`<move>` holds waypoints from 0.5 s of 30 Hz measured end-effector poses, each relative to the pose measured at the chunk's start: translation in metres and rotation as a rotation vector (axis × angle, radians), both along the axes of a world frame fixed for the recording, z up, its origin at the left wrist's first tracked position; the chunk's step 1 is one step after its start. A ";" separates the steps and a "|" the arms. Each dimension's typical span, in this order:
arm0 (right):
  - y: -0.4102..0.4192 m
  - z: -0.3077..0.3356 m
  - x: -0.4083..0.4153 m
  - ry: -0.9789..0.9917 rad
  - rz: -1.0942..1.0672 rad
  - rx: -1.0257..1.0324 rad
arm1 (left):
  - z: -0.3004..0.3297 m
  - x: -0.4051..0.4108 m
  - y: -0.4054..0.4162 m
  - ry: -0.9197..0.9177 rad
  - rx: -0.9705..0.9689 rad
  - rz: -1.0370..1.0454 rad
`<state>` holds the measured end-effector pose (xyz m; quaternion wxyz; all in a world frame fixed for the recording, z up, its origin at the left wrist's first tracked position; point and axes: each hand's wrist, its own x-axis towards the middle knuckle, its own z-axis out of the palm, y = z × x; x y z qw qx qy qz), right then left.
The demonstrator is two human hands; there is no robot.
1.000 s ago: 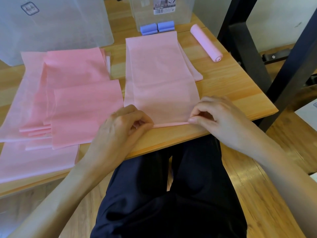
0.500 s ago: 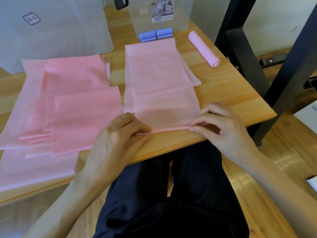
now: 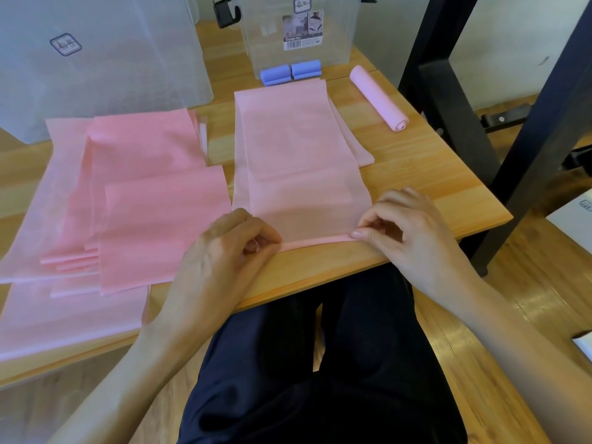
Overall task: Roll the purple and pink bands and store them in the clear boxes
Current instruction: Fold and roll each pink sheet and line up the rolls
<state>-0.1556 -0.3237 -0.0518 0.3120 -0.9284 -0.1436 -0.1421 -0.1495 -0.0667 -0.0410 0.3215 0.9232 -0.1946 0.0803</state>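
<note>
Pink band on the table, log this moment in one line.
pink band | near edge rolled | left hand, right hand pinch roll ends

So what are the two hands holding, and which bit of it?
Both hands pinch the pale pink band at its rolled near edge: left hand at the left end, right hand at the right end.

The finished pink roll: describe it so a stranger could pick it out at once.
Start at the wooden table and go to its far right corner, right of the small clear box. There the finished pink roll lies alone on bare wood, slanted. Unlike the flat pink bands, it is a tight cylinder, and the two purple rolls are shorter.
</note>
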 end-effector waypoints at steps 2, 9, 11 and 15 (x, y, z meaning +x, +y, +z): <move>-0.004 -0.004 -0.002 -0.043 0.021 -0.011 | 0.001 -0.003 0.002 -0.048 0.044 -0.033; -0.006 -0.005 0.000 -0.012 0.012 0.049 | 0.001 0.002 0.004 0.007 -0.001 -0.026; -0.008 0.000 0.000 0.056 0.019 0.013 | 0.004 0.002 0.005 0.061 -0.015 -0.041; -0.005 0.007 0.001 0.132 -0.038 0.026 | 0.005 0.001 0.005 0.090 -0.051 -0.028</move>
